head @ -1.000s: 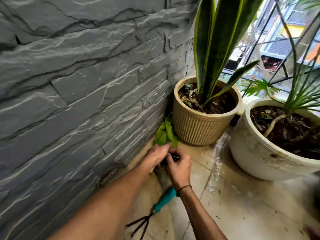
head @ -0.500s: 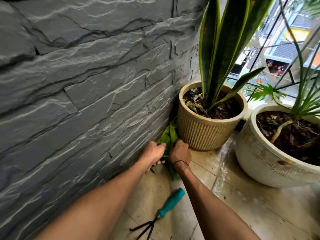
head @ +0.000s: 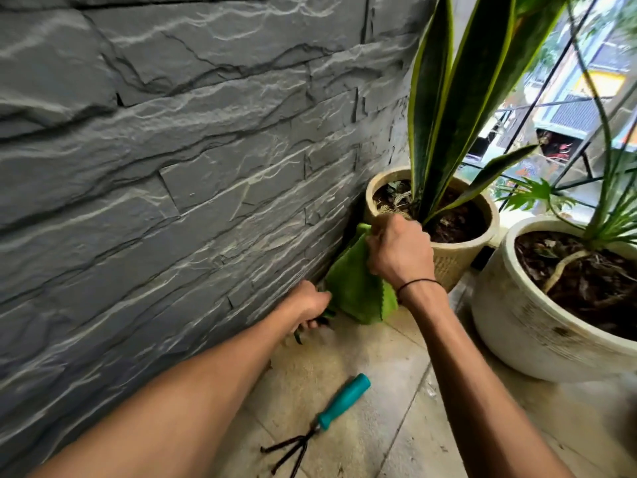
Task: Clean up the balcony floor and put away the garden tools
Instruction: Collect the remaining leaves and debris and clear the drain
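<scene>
My right hand (head: 400,251) grips the top of a green cloth (head: 355,291) and holds it up off the tiled floor, beside the tan ribbed pot. Low against the wall's foot, my left hand (head: 308,307) is curled around small dark plant bits; what it holds is mostly hidden by the fingers. A hand rake with a teal handle (head: 343,401) and black prongs lies on the floor between my forearms, untouched.
A grey stone-clad wall (head: 172,167) fills the left. The tan ribbed pot (head: 451,260) with a tall snake plant stands in the corner. A big white pot (head: 524,326) with a thin plant sits to the right. Black railing bars stand behind them.
My right hand has risen from the floor, lifting the green cloth up next to the tan pot. My left hand stays low by the wall, shifted slightly left.
</scene>
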